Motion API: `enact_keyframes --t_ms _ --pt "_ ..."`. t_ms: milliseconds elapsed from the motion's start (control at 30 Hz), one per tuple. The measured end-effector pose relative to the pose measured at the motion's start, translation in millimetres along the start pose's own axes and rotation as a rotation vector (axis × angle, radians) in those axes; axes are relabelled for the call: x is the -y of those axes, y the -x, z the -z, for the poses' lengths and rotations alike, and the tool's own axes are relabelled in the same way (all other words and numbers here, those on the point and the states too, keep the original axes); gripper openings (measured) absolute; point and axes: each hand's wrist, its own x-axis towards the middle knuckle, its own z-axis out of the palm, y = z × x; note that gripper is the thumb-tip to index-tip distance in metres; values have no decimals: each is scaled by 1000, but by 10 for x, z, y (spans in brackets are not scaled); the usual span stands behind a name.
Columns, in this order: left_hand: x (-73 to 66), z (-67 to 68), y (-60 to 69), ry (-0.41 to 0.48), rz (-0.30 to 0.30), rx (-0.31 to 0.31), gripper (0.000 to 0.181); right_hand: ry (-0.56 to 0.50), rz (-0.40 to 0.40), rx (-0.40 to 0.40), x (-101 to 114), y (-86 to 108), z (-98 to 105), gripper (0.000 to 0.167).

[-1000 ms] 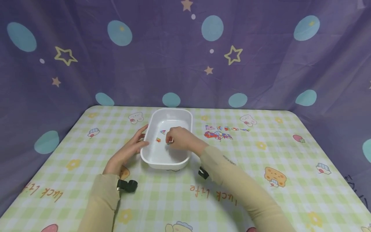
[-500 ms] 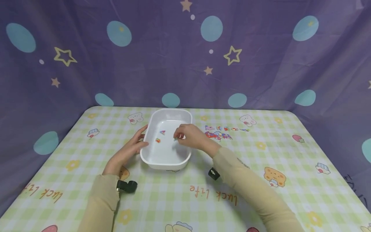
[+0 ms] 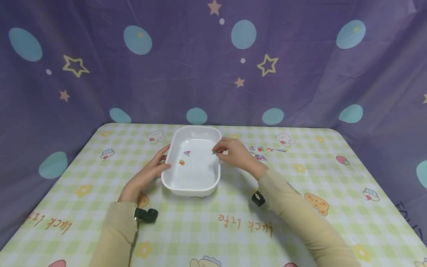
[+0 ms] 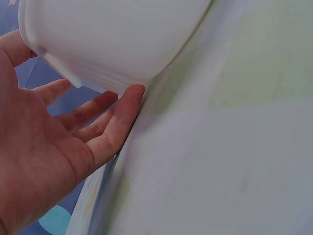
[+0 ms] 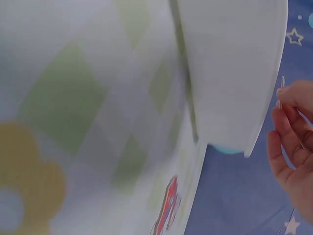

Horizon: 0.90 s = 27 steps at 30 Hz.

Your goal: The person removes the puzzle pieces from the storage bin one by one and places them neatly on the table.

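Note:
A white rectangular tub stands on the table. My left hand holds its left side, thumb over the rim and the other fingers along the outer wall; in the left wrist view, fingertips touch the wall low down. Above the right rim, my right hand pinches a small flat colourful piece between thumb and finger; the right wrist view shows this piece edge-on. Two small colourful pieces lie on the tub's floor, one bluish piece and one orange-red piece.
Right of the tub lies a row of small colourful pieces, with larger ones in front, partly hidden by my right hand. A checked cloth with printed figures covers the table. A purple curtain hangs behind.
My right hand has lifted the small piece off the tub's floor and moved rightward to above the right rim. The left hand and the tub stay in place.

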Motion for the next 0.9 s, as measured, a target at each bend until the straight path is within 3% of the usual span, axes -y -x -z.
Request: enact_keyframes --t_ms 300,900 --pt "-20 18 4 -9 4 -4 66 -4 -58 -31 -226 142 103 14" --pt "1 8 8 -11 9 0 65 68 -272 -19 -649 588 369 15"
